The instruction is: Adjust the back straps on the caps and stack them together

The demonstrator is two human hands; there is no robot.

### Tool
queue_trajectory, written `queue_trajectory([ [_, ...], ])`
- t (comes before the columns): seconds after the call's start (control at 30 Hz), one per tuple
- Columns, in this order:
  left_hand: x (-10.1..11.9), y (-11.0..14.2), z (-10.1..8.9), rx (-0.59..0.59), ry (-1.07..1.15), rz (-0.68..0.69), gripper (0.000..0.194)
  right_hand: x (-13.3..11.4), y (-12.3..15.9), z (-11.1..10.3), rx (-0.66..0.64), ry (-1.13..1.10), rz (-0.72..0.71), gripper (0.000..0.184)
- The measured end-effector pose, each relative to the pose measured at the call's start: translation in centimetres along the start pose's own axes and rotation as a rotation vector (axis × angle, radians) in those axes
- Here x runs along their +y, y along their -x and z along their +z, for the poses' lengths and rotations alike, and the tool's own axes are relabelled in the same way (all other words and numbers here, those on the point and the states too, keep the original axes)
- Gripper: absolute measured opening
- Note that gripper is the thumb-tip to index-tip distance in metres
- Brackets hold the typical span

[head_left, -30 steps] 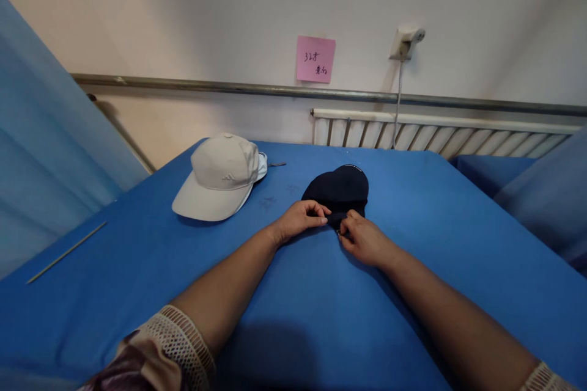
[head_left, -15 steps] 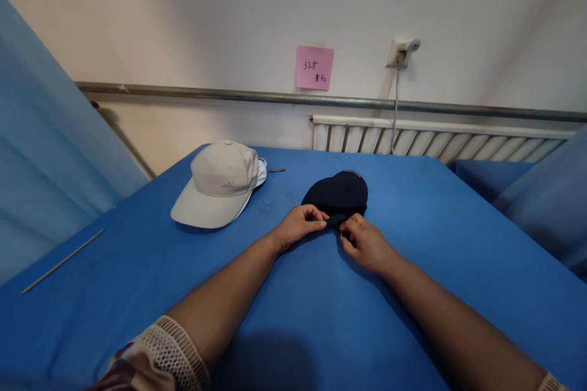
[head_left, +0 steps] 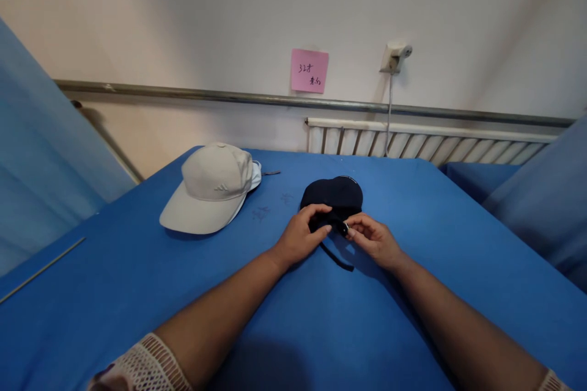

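Note:
A dark navy cap (head_left: 334, 191) lies on the blue-covered table, and both hands are at its near edge. My left hand (head_left: 303, 232) has thumb and fingers closed around a part of the cap's near edge. Between thumb and fingertips, my right hand (head_left: 373, 241) pinches the cap's dark strap (head_left: 340, 227), where a small shiny piece shows, perhaps a buckle. A loose strap end (head_left: 338, 258) trails on the table below the hands. To the left, a beige cap (head_left: 215, 172) rests with its brim towards me and a pale layer under it.
A thin stick (head_left: 43, 269) lies on the blue table (head_left: 293, 330) at the left. Behind the table are a metal rail (head_left: 220, 95), a radiator (head_left: 413, 143), a pink note (head_left: 309, 71) and a socket (head_left: 393, 59). Blue curtains (head_left: 41, 153) hang at both sides.
A narrow strap end now hangs loose below the cap. My right hand has shifted slightly and a shiny piece shows at its fingertips. The view has moved a little to the right.

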State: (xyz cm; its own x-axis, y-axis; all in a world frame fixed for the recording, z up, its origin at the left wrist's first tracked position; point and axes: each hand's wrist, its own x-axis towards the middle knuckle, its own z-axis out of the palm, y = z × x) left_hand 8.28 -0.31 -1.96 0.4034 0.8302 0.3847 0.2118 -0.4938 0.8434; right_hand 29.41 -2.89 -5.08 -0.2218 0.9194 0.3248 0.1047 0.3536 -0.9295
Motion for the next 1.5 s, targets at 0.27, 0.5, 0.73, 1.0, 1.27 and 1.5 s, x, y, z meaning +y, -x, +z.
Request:
queue_trajectory([
  [0.27,1.3,0.8,0.6,-0.101,-0.428,0.201,0.024,-0.6,0.5,1.4,0.008,-0.057,0.002,0.018],
  [0.5,0.7,0.7,0.8,-0.151,-0.460,0.154,0.012,-0.6,0.4,0.6,-0.037,0.069,0.008,0.018],
  [0.73,0.4,0.6,0.8,-0.183,-0.456,0.124,0.009,-1.1,0.8,0.9,-0.022,0.075,0.076,0.028],
  [1.0,0.3,0.3,0.7,-0.165,-0.454,0.153,0.012,-0.6,0.4,0.4,-0.050,0.044,0.272,0.029],
  [1.27,0.0,0.3,1.0,-0.201,-0.463,0.181,0.010,-1.5,0.4,0.6,-0.060,-0.168,0.354,0.031],
  [1.5,-0.2,0.4,0.9,-0.232,-0.481,0.218,0.009,-1.2,0.4,0.6,-0.122,-0.175,0.374,0.033],
])
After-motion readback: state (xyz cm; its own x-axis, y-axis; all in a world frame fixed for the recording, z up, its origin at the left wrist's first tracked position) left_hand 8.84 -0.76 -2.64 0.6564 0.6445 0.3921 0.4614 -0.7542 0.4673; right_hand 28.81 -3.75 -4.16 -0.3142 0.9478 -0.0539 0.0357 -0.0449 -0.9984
